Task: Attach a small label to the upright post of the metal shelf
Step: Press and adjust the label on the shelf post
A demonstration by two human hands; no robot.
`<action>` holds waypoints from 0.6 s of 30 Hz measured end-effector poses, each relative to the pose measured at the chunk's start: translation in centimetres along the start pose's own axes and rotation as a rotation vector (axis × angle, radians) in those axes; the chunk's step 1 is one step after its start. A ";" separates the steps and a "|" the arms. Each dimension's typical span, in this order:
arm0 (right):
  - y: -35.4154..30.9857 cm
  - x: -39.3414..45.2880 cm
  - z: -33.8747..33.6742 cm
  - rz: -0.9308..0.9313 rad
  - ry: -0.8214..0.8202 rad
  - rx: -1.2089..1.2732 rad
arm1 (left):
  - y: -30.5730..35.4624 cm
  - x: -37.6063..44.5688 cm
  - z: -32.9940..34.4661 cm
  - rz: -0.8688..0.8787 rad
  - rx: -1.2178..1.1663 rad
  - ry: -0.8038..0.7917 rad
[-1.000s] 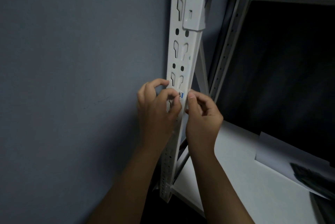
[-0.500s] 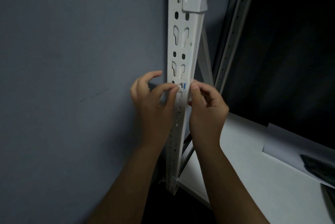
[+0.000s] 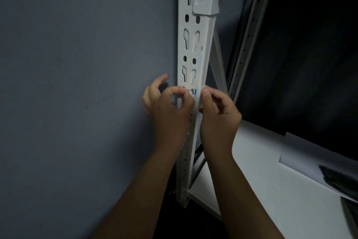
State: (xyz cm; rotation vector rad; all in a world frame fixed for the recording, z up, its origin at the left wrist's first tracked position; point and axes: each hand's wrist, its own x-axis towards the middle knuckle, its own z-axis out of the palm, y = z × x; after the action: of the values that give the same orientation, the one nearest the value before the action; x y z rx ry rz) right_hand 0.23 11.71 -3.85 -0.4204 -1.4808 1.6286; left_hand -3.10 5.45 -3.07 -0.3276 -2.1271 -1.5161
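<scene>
The white metal shelf post (image 3: pixel 195 49) stands upright against the wall, punched with keyhole slots. A small white label (image 3: pixel 193 91) with black marks and a blue right end lies across the post's front, just below a slot pair. My left hand (image 3: pixel 168 107) pinches the label's left end between curled index finger and thumb, and hides that end. My right hand (image 3: pixel 218 116) has its thumb tip on the post's right edge beside the blue end. Its other fingers are curled at the post's side.
A grey wall (image 3: pixel 77 84) fills the left. The white shelf board (image 3: pixel 271 180) lies at lower right with a sheet of paper (image 3: pixel 310 153) and a dark object (image 3: pixel 341 178) on it. A rear post (image 3: pixel 249 31) and a diagonal brace (image 3: pixel 219 58) stand behind.
Both hands stay at the label. My left index finger has curled down tighter onto its left end, and the view has shifted so the top shelf beam is out of frame.
</scene>
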 end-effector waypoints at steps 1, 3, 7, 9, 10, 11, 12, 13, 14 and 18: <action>0.0 0.0 0.0 0.002 0.000 -0.003 | 0.1 0.0 0.0 -0.001 0.007 -0.009; 0.0 -0.1 0.1 0.001 0.001 -0.009 | 0.1 0.0 -0.1 0.008 0.022 -0.023; -0.1 -0.2 0.1 -0.017 0.005 -0.018 | -0.1 0.2 0.1 0.024 0.023 -0.021; -0.2 -0.2 0.0 -0.026 0.001 -0.016 | -0.1 0.2 0.0 0.030 0.023 -0.023; -0.3 -0.2 0.0 -0.028 -0.002 -0.012 | -0.1 0.2 0.0 0.033 0.026 -0.025; -0.3 -0.3 0.0 -0.031 -0.004 -0.011 | -0.2 0.2 -0.1 0.035 0.029 -0.029; -0.3 -0.3 -0.1 -0.035 -0.007 -0.009 | -0.2 0.2 -0.1 0.035 0.031 -0.033; -0.3 -0.3 -0.1 -0.038 -0.009 -0.008 | -0.2 0.2 -0.1 0.036 0.032 -0.037; -0.3 -0.2 -0.1 -0.039 -0.012 -0.006 | -0.2 0.1 -0.2 0.041 0.033 -0.040; -0.3 -0.2 -0.2 -0.035 -0.027 0.020 | 0.0 0.2 -0.9 0.068 0.030 0.003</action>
State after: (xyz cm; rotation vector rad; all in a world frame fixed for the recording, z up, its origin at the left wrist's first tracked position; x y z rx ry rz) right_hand 0.58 11.63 -3.68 -0.3611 -1.4828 1.6261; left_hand -3.06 4.58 -2.76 -0.3823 -2.1126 -1.4440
